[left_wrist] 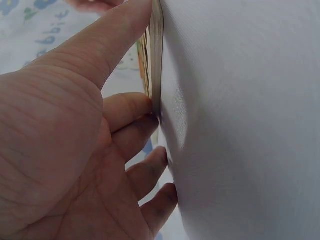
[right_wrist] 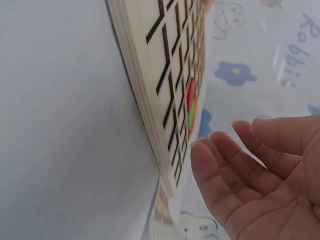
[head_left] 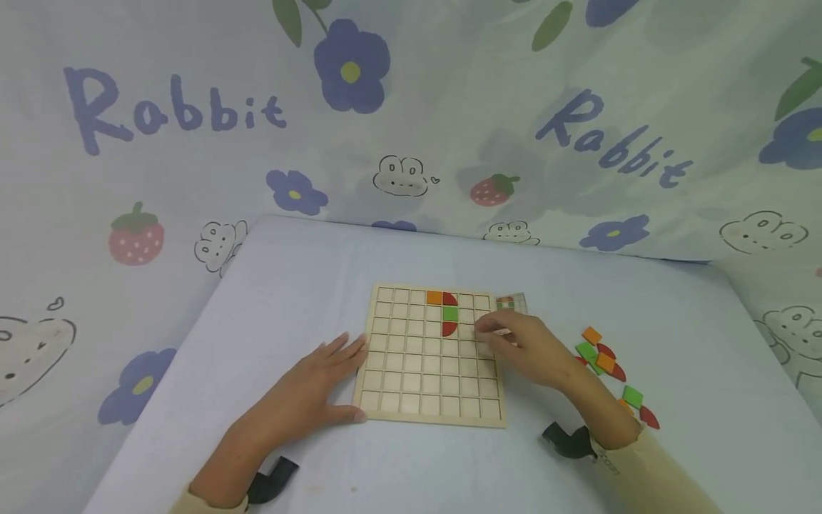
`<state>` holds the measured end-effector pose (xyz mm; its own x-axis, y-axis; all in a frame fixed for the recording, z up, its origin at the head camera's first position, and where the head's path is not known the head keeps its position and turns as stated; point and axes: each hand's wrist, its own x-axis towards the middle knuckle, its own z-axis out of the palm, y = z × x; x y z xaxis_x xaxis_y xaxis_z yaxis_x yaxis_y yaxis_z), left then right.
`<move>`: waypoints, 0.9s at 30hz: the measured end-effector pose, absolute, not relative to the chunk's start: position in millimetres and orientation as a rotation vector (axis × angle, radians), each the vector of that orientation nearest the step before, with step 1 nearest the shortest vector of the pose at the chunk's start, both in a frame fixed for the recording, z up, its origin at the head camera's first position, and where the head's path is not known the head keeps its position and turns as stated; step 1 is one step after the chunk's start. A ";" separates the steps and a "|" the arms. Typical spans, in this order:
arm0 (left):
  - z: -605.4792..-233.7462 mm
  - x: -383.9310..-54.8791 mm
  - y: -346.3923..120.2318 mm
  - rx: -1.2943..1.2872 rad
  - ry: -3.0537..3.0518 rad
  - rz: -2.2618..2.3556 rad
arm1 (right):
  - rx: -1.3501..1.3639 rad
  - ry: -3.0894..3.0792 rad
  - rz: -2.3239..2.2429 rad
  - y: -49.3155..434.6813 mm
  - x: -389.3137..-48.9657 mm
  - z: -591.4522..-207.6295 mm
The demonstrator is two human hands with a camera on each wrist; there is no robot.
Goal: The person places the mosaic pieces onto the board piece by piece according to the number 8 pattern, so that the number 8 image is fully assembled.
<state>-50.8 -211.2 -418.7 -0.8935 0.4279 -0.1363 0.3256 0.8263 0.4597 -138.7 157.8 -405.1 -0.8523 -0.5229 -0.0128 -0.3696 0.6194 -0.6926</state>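
A wooden grid board point(head_left: 413, 365) lies flat on the white table. My left hand point(head_left: 315, 385) touches its left edge with fingers spread and thumb at the near corner. In the left wrist view, thumb and fingertips meet the board's side point(left_wrist: 156, 60). Near the board's far edge sit an orange square tile point(head_left: 434, 298), a red quarter-round tile point(head_left: 449, 298), a green square tile point(head_left: 450, 313) and another red quarter-round tile point(head_left: 449, 329). Over the right edge hovers my right hand point(head_left: 529, 350), fingers loosely bent; the right wrist view shows nothing between them.
A small printed pattern card point(head_left: 517, 303) pokes out beyond the board's far right corner. Several loose tiles, among them an orange square point(head_left: 592, 335), a green square point(head_left: 632, 396) and a red quarter-round point(head_left: 649, 417), lie to the right. A printed cloth point(head_left: 411, 128) hangs behind the table.
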 end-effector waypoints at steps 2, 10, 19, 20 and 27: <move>-419.2 -51.0 -210.9 0.586 2.778 0.637 | -0.764 2.659 -1.080 171.1 -130.3 -400.9; -419.7 -50.6 -211.8 0.604 2.789 0.633 | -0.663 2.690 -1.078 223.8 -99.5 -380.7; -417.1 -50.3 -212.3 0.600 2.779 0.639 | -0.504 2.767 -0.915 253.4 -82.0 -380.4; -416.9 -50.3 -212.3 0.597 2.779 0.637 | -0.488 2.761 -0.921 254.7 -81.2 -382.1; -417.8 -49.2 -212.6 0.611 2.788 0.656 | -0.404 2.800 -0.854 260.5 -78.8 -399.0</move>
